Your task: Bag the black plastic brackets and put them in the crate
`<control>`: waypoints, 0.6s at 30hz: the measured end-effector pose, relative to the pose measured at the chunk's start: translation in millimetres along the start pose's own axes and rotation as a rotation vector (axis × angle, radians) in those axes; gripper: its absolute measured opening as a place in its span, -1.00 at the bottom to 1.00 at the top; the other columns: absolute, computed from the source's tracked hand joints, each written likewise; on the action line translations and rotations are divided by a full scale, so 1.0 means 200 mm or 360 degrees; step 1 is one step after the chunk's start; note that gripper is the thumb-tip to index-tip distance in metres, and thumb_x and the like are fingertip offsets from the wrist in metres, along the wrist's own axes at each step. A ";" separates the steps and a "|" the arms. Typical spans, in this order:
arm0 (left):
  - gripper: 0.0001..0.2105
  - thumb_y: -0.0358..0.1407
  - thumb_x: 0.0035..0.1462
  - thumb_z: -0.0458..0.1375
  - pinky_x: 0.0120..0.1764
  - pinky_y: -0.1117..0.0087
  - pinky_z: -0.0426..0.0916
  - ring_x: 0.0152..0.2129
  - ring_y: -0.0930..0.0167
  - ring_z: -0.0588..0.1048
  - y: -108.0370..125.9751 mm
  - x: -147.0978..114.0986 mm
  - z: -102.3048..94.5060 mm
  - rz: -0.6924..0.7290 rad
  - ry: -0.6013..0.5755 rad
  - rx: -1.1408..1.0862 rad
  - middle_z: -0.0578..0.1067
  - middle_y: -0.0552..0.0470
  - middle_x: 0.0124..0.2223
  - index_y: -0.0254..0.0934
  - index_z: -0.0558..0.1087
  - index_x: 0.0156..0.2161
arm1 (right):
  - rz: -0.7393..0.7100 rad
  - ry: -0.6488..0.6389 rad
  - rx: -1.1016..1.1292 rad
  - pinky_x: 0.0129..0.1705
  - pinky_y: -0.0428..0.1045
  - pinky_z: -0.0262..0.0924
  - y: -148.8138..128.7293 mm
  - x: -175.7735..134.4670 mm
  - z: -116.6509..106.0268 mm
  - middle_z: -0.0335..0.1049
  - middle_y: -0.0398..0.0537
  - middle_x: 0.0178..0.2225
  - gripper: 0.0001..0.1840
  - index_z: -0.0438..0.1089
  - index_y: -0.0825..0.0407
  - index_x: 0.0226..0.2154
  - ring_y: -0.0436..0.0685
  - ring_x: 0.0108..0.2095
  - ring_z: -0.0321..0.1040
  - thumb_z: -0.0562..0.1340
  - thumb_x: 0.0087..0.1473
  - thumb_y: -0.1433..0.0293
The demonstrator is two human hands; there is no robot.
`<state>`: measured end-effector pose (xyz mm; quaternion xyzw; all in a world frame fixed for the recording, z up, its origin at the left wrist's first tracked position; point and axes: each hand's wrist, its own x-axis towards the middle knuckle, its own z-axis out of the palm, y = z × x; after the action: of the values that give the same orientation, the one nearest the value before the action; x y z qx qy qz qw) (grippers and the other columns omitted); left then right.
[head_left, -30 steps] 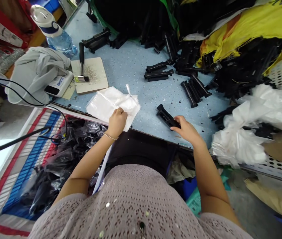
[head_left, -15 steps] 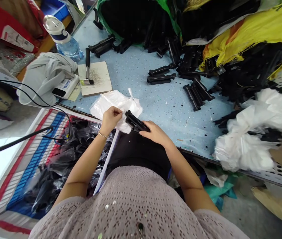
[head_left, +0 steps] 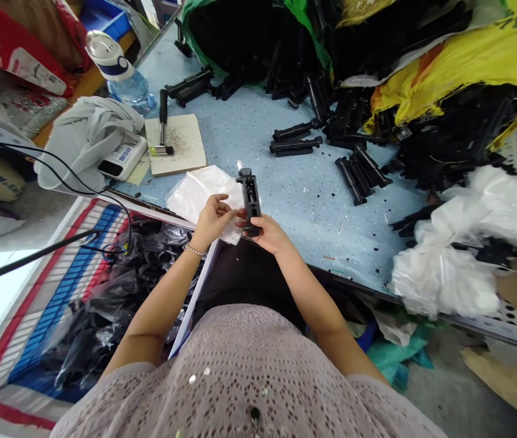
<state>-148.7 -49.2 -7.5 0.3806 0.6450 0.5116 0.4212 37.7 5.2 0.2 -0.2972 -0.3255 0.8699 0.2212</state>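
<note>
My right hand is closed around the lower end of a long black plastic part with slots along its face. That part stands nearly upright in the view, its far end over the table. Just left of it, my left hand has its fingers curled and the thumb toward the part. Under and beyond the left hand lies a stack of thin clear plastic bags. Whether the left fingertips pinch a bag is too fine to make out.
More black parts lie on the blue table, and others spill from green and yellow sacks. A brush rests on a pale board. Bagged parts fill a striped bag at left. A water bottle stands behind.
The black part has turned from slanting to nearly upright, its far end raised away from me. My right hand has shifted left and under it; my left hand has moved slightly right and nearer to me.
</note>
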 end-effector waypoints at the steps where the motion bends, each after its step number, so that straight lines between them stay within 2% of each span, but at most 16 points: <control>1: -0.52 -0.25 -0.03 0.29 -0.33 0.40 0.33 -0.46 0.46 0.46 0.00 0.00 0.00 -0.0009 0.0007 0.0003 0.50 0.10 -0.34 -0.26 0.35 0.03 | -0.0001 -0.0015 0.0034 -0.25 -0.04 0.39 0.00 0.00 -0.01 0.54 0.00 0.10 -0.59 0.56 -0.02 -0.09 0.17 -0.07 0.51 0.39 -0.04 0.25; 5: -0.58 -0.29 0.00 0.22 -0.38 0.43 0.29 -0.49 0.47 0.43 -0.02 0.01 -0.02 -0.0012 0.0028 -0.0061 0.50 0.11 -0.37 -0.27 0.38 0.02 | 0.0020 -0.0042 0.0059 -0.24 -0.03 0.41 -0.01 -0.03 -0.05 0.46 0.00 0.22 -0.59 0.55 -0.04 -0.06 0.18 -0.05 0.52 0.34 0.00 0.24; 8: -0.58 -0.31 0.00 0.23 -0.37 0.44 0.30 -0.48 0.48 0.44 -0.02 0.00 -0.02 -0.0004 0.0033 -0.0050 0.48 0.12 -0.36 -0.27 0.39 0.03 | 0.0028 -0.0072 0.0062 -0.27 -0.03 0.40 -0.03 -0.02 -0.03 0.47 0.01 0.20 -0.58 0.55 -0.02 -0.06 0.18 -0.07 0.52 0.36 -0.03 0.26; 11: -0.55 -0.31 -0.02 0.27 -0.34 0.43 0.34 -0.46 0.46 0.47 -0.02 -0.01 0.00 -0.0021 0.0025 -0.0068 0.50 0.12 -0.36 -0.26 0.38 0.02 | 0.0063 -0.0098 0.0047 -0.27 -0.03 0.39 -0.04 0.00 0.01 0.57 0.02 0.04 -0.54 0.55 0.01 -0.07 0.18 -0.10 0.51 0.40 -0.08 0.25; 14: -0.55 -0.32 -0.06 0.32 -0.30 0.41 0.39 -0.42 0.45 0.50 -0.02 0.00 0.00 -0.0029 0.0038 -0.0126 0.52 0.11 -0.36 -0.27 0.39 -0.01 | 0.0125 -0.0079 -0.0053 -0.25 -0.02 0.40 -0.03 0.01 0.03 0.61 -0.05 -0.23 -0.54 0.55 0.00 -0.10 0.16 -0.21 0.50 0.44 -0.13 0.27; 16: -0.61 -0.34 -0.06 0.31 -0.31 0.42 0.40 -0.42 0.45 0.51 -0.03 0.00 -0.02 -0.0017 0.0133 -0.0180 0.52 0.09 -0.35 -0.26 0.39 -0.07 | 0.0135 -0.0034 -0.0106 -0.26 -0.02 0.39 -0.02 0.00 0.02 0.56 -0.12 -0.37 -0.55 0.55 0.01 -0.13 0.10 -0.31 0.45 0.46 -0.15 0.29; 18: -0.70 -0.35 -0.04 0.29 -0.30 0.40 0.42 -0.42 0.45 0.50 -0.04 0.00 -0.06 0.0064 0.0273 -0.0172 0.51 0.08 -0.34 -0.24 0.38 -0.15 | 0.0103 0.0020 -0.0097 -0.26 -0.03 0.37 -0.01 -0.01 0.00 0.53 -0.14 -0.38 -0.56 0.55 0.01 -0.13 0.07 -0.34 0.42 0.46 -0.14 0.28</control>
<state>-160.2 -53.7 -13.8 0.3251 0.6424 0.5846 0.3740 39.2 5.4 1.2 -0.3197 -0.3408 0.8644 0.1859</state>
